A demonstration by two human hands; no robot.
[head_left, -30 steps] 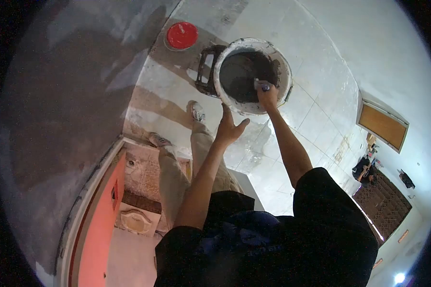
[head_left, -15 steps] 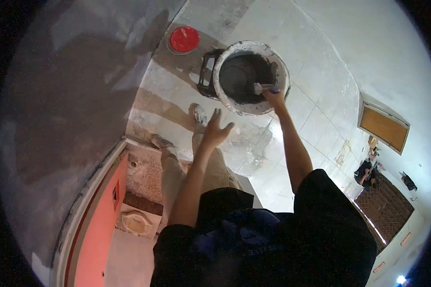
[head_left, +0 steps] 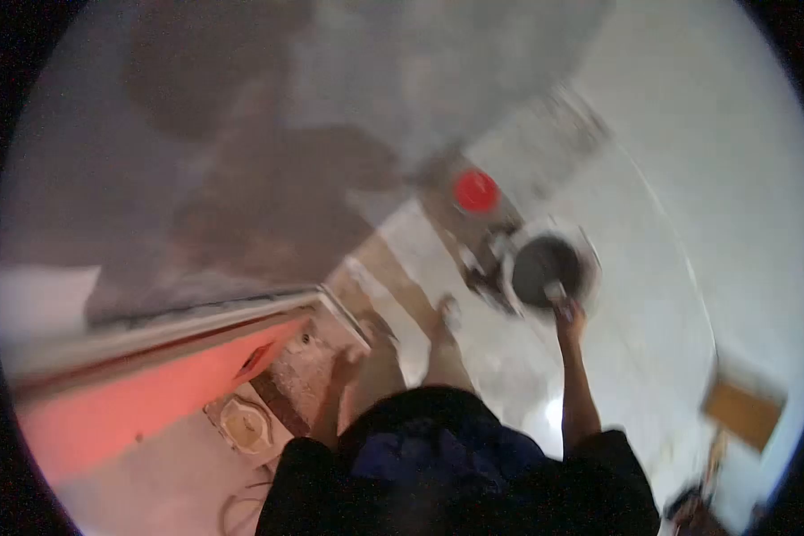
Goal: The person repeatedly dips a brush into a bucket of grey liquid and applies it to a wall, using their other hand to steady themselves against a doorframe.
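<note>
The pale floor carries a bucket and a dark frame near the right grip, a red round container farther away.

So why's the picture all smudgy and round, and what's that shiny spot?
Head view: bucket, right hand and red round thing look smeared, maybe by camera movement; head view: bowed lines and dark corners, probably from a wide lens; head view: glare on the floor beside the right forearm, and shadow-like dark patches on the grey wall.

Interior of a building under renovation, patchy grey wall, smeared pale floor, bucket of grey mix, pink door beside a rough-floored washroom with a squat toilet
</note>
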